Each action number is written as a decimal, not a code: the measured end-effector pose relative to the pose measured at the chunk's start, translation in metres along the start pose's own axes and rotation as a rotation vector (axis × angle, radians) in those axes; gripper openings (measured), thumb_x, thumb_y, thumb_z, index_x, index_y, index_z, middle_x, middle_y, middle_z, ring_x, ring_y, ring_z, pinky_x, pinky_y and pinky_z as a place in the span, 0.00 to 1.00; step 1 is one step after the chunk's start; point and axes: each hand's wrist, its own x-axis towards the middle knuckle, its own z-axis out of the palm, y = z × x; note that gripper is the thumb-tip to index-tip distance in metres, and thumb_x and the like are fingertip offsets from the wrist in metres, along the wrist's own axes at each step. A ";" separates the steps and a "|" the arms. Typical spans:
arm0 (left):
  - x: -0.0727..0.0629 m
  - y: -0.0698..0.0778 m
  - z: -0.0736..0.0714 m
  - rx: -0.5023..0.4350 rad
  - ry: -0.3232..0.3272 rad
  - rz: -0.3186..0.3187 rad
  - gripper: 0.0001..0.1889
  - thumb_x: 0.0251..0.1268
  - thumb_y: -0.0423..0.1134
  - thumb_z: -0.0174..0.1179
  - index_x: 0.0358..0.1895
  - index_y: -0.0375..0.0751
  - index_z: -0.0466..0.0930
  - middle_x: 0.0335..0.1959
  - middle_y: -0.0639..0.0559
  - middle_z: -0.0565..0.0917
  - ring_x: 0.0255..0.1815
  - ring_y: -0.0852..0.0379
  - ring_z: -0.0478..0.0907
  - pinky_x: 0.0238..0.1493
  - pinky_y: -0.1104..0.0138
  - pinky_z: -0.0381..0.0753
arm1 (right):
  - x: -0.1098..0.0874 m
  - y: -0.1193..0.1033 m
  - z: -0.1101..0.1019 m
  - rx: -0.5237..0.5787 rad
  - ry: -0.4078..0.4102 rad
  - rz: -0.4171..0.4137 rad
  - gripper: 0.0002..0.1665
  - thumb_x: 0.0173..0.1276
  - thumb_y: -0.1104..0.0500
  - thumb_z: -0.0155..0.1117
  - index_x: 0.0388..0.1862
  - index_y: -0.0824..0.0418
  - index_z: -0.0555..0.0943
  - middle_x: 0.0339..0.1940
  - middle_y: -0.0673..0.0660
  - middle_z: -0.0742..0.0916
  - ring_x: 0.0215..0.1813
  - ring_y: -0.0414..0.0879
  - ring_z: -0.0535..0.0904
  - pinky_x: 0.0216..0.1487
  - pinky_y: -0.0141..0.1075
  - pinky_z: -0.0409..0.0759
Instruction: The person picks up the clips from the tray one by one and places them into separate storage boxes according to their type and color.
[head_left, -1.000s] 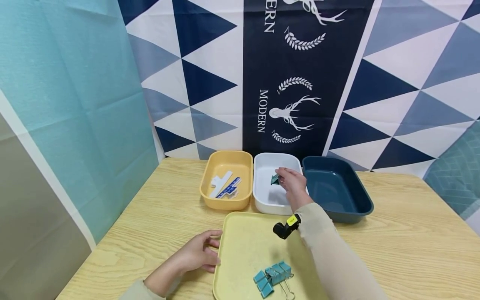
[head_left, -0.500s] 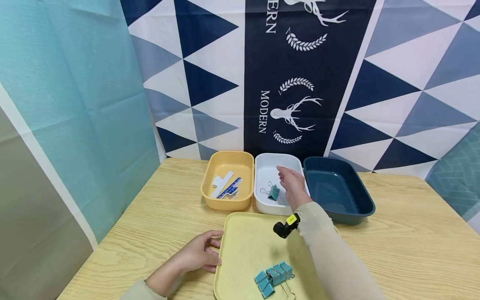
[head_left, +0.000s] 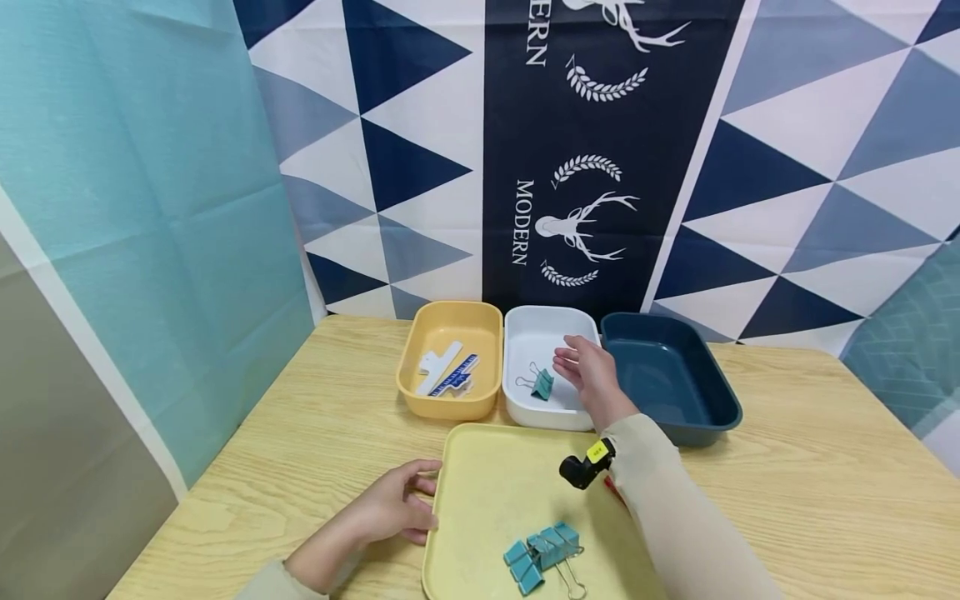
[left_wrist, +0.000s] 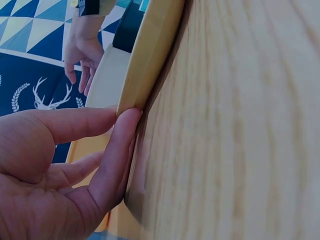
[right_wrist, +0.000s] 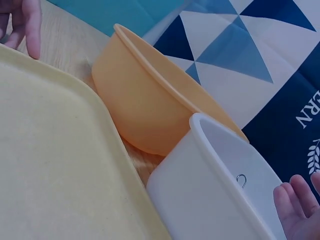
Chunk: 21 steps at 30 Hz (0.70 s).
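Note:
My right hand (head_left: 588, 371) hovers over the right side of the white bin (head_left: 512, 392), its fingers relaxed and holding nothing. Left of those fingers, a teal binder clip (head_left: 542, 384) lies in that bin; only its wire handle shows in the right wrist view. My left hand (head_left: 401, 504) is at the left edge of the yellow tray (head_left: 487, 467). In the left wrist view, the thumb and a finger of this hand (left_wrist: 85, 165) pinch the tray's rim (left_wrist: 150, 50). Several teal binder clips (head_left: 543, 550) lie bunched on the tray near me.
An orange-yellow bin (head_left: 412, 379) left of the white one holds a white clip (head_left: 439, 367) and a blue-and-white clip (head_left: 454, 377). To the right stands a dark blue bin (head_left: 660, 367). My right sleeve partly covers a red object (head_left: 613, 487) by the tray. Patterned cloth hangs behind.
My right hand has let go of a teal binder clip, which now lies in the white bin. That hand has then drawn slightly right. The left hand stays at the tray.

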 end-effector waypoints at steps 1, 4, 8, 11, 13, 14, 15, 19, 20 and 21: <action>0.000 0.000 0.000 0.000 0.000 -0.001 0.39 0.47 0.18 0.62 0.67 0.32 0.59 0.45 0.40 0.68 0.36 0.52 0.77 0.31 0.58 0.85 | -0.001 0.000 0.000 -0.006 -0.010 -0.006 0.28 0.71 0.54 0.52 0.68 0.60 0.64 0.52 0.60 0.76 0.53 0.49 0.76 0.52 0.31 0.78; 0.000 0.000 0.000 -0.001 0.000 -0.001 0.39 0.47 0.19 0.62 0.67 0.32 0.59 0.46 0.39 0.68 0.36 0.52 0.77 0.32 0.58 0.85 | -0.006 -0.001 -0.002 -0.022 -0.037 -0.035 0.28 0.72 0.54 0.50 0.68 0.61 0.65 0.54 0.61 0.75 0.50 0.48 0.77 0.52 0.32 0.78; 0.000 -0.001 0.000 -0.009 -0.003 -0.002 0.39 0.47 0.18 0.62 0.67 0.32 0.58 0.46 0.39 0.68 0.36 0.52 0.77 0.32 0.58 0.85 | -0.013 -0.002 -0.005 -0.051 -0.060 -0.059 0.28 0.73 0.52 0.49 0.68 0.61 0.64 0.57 0.62 0.74 0.50 0.47 0.77 0.54 0.33 0.77; 0.000 -0.001 0.000 -0.012 -0.005 -0.001 0.39 0.47 0.18 0.62 0.67 0.32 0.58 0.45 0.39 0.68 0.36 0.52 0.77 0.32 0.57 0.85 | -0.019 -0.003 -0.009 -0.066 -0.072 -0.067 0.28 0.73 0.52 0.48 0.69 0.61 0.64 0.59 0.63 0.73 0.54 0.49 0.76 0.55 0.33 0.76; 0.000 -0.001 0.000 -0.009 -0.007 0.000 0.39 0.47 0.18 0.62 0.68 0.32 0.58 0.46 0.39 0.68 0.36 0.52 0.77 0.32 0.58 0.85 | -0.022 -0.003 -0.010 -0.071 -0.083 -0.079 0.28 0.73 0.52 0.48 0.69 0.61 0.64 0.58 0.63 0.74 0.55 0.50 0.76 0.54 0.32 0.76; 0.000 -0.001 -0.001 -0.008 -0.008 0.001 0.40 0.47 0.18 0.62 0.68 0.32 0.58 0.46 0.39 0.68 0.36 0.52 0.77 0.32 0.58 0.85 | -0.024 -0.003 -0.011 -0.071 -0.090 -0.087 0.28 0.74 0.52 0.48 0.68 0.61 0.64 0.57 0.63 0.74 0.54 0.50 0.76 0.54 0.32 0.77; 0.000 -0.001 -0.001 -0.006 -0.009 0.002 0.40 0.47 0.19 0.62 0.68 0.32 0.58 0.46 0.39 0.68 0.37 0.52 0.77 0.32 0.58 0.85 | -0.026 -0.003 -0.012 -0.069 -0.096 -0.096 0.27 0.74 0.53 0.48 0.68 0.62 0.64 0.56 0.63 0.74 0.53 0.49 0.77 0.54 0.32 0.77; 0.000 -0.001 -0.002 -0.007 -0.016 0.004 0.40 0.48 0.19 0.62 0.68 0.33 0.58 0.46 0.39 0.68 0.37 0.51 0.77 0.32 0.57 0.85 | -0.032 -0.003 -0.014 -0.088 -0.121 -0.128 0.26 0.74 0.55 0.46 0.67 0.63 0.65 0.51 0.61 0.76 0.46 0.45 0.80 0.52 0.32 0.78; 0.001 -0.001 -0.002 -0.006 -0.017 0.004 0.39 0.48 0.19 0.62 0.68 0.33 0.58 0.46 0.39 0.68 0.37 0.51 0.77 0.32 0.57 0.85 | -0.033 -0.003 -0.015 -0.096 -0.126 -0.136 0.26 0.74 0.55 0.45 0.67 0.63 0.65 0.51 0.61 0.77 0.45 0.45 0.80 0.52 0.32 0.78; 0.001 -0.001 -0.002 -0.005 -0.019 0.004 0.39 0.48 0.19 0.62 0.68 0.33 0.58 0.46 0.39 0.68 0.37 0.51 0.77 0.32 0.57 0.85 | -0.035 -0.003 -0.015 -0.104 -0.131 -0.142 0.26 0.74 0.55 0.45 0.67 0.63 0.65 0.51 0.62 0.77 0.44 0.44 0.80 0.52 0.32 0.78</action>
